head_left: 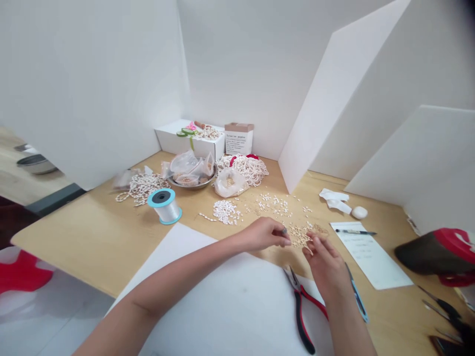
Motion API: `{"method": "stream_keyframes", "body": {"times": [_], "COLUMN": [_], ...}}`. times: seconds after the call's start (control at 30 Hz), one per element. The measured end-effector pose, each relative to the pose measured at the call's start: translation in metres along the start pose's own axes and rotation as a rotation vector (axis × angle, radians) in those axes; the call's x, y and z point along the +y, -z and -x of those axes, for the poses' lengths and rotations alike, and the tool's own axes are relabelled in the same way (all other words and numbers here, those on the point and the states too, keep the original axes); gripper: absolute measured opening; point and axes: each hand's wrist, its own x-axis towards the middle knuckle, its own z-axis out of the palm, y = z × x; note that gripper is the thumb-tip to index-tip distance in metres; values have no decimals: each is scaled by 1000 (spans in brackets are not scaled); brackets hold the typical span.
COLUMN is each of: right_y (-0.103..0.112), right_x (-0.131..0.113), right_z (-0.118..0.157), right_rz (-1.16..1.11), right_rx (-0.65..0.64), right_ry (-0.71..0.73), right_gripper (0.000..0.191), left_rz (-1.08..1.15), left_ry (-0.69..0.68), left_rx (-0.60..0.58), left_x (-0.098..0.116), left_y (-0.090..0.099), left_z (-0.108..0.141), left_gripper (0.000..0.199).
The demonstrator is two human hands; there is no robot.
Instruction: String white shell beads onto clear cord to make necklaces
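Pinching left hand (264, 233) fingers (281, 241) together; cannot tell for right hand (328, 262). Could scatter starfish-shaped beads (299, 234) by brushing low.

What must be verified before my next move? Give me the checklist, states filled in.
1. Cream star-shaped pieces beside the right hand: ok.
2. Blue-rimmed spool of pale thread upright: ok.
3. Small white beads gathered in one heap: not ok, others lie scattered.
4. Black-and-red-handled metal pliers fully visible: not ok, right forearm hides one handle's end.
5. Left hand holding a piece: cannot tell, too small.
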Motion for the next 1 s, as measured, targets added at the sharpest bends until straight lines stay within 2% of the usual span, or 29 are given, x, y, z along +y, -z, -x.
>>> {"method": "stream_keyframes", "body": {"times": [0.1,0.17,0.3,0.4,0.53,0.63,0.8,1.0], "right_y": [4,10,23,30,35,37,42,44], "right_x": [-10,-16,-26,-33,-39,-38,-33,-28], "right_z": [-2,-3,-7,-8,-6,-6,-13,-19], "right_rz": [-107,-170,-314,-404,-461,-476,-479,-458], "right_rx": [-35,-14,9,-3,-15,-13,-21,-4], "right_ry": [-21,-27,-11,13,23,25,8,-23], "right_gripper": [17,17,16,17,18,20,22,26], "left_rz": [-106,-186,-298,-316,-340,-334,-227,-8], "left_ry": [-6,24,100,167,278,347,426,502], "left_rx": [-215,-277,-292,-320,-290,-278,-348,-516], "left_x": [9,12,12,7,-6,-15,-16,-7], "left_y": [9,16,42,74,118,138,148,151], "left_z": [-4,-8,-2,18,49,66,81,85], "left_gripper": [14,10,5,12,26,30,43,70]}}
